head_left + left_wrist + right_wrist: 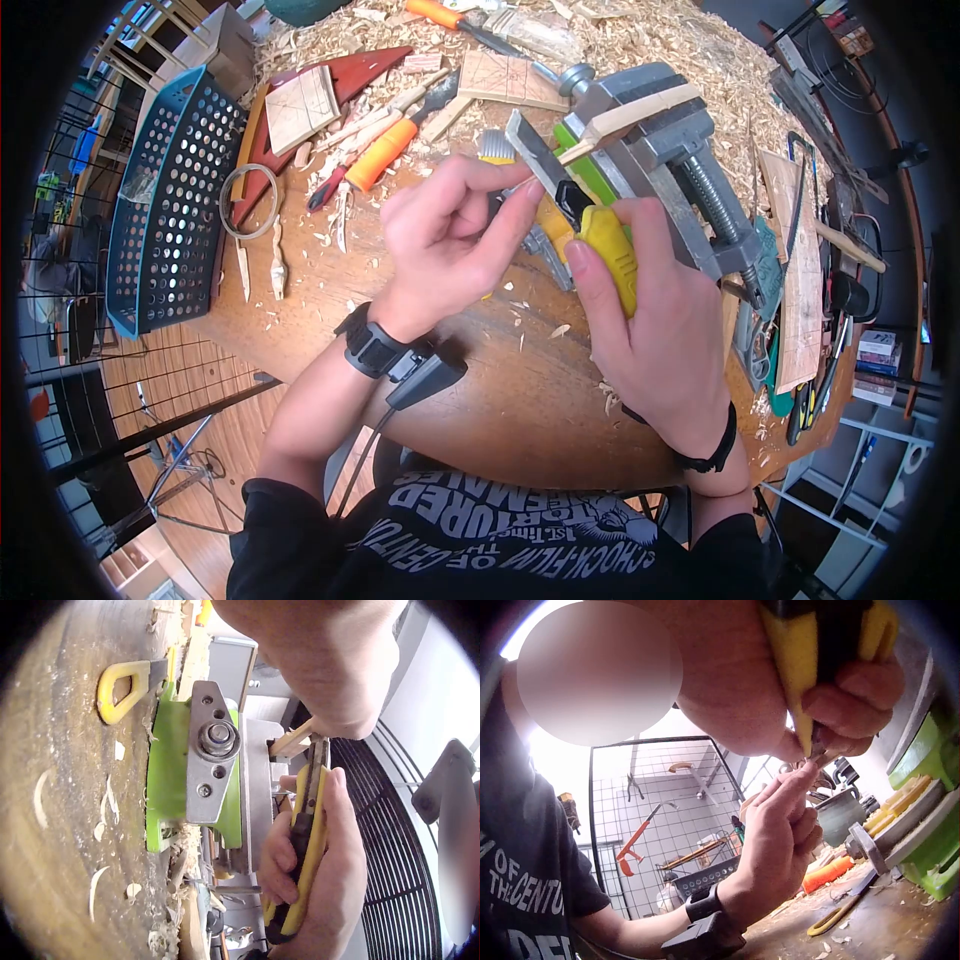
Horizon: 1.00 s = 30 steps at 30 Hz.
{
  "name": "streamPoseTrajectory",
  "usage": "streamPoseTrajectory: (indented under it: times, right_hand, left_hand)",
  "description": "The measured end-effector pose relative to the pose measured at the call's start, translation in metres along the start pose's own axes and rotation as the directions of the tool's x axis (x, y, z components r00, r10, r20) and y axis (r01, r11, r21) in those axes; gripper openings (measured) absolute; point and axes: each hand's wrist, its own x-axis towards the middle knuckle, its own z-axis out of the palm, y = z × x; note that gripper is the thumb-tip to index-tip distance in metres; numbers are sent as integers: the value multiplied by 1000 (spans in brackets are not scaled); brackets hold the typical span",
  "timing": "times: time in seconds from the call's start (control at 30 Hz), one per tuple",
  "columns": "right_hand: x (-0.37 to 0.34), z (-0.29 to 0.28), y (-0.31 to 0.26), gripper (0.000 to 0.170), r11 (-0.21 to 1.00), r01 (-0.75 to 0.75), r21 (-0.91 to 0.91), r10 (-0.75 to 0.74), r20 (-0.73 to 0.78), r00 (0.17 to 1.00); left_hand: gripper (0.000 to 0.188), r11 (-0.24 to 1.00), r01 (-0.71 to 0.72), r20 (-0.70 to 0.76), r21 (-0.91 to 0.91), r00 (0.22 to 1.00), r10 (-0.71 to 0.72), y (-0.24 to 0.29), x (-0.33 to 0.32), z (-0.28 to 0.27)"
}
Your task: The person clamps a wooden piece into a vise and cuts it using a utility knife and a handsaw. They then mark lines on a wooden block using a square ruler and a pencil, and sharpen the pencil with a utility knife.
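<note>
A yellow and black utility knife [609, 258] is gripped in my right hand [660, 330], its blade [536, 155] slanting up and left. My left hand [450, 235] pinches the blade's side between thumb and forefinger; whether a sliver lies between them I cannot tell. Just beyond, a carved wooden piece [640, 115] lies over the grey and green vise [650, 180], its thin end near the blade. In the left wrist view the right hand [330, 862] curls round the knife [304, 855]. The right wrist view shows the left hand's [776, 840] fingertips against the blade.
Wood shavings [640, 35] cover the back of the table [500, 385]. Orange-handled tools [380, 155], wood blocks [300, 108] and a blue perforated basket [165, 215] are at the left. Boards [795, 290] and more tools lie along the right edge.
</note>
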Motion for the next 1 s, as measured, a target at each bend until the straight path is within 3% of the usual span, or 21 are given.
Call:
streamPoseTrajectory:
  times: [0.67, 0.73, 1.0]
  right_hand:
    - [-1, -3, -4, 28, 999, -10, -38, 10, -1, 1000]
    - [-2, -6, -7, 23, 995, -90, -37, 91, 39, 995]
    - [-3, -11, -10, 24, 985, -152, -83, 154, 26, 988]
  left_hand:
    - [12, 1000, -5, -11, 18, 1000, 5, 4, 0, -1]
    - [12, 1000, -13, -11, 14, 1000, 13, 4, 0, -2]
    - [11, 1000, 0, -8, 2, 1000, 0, 3, -1, -2]
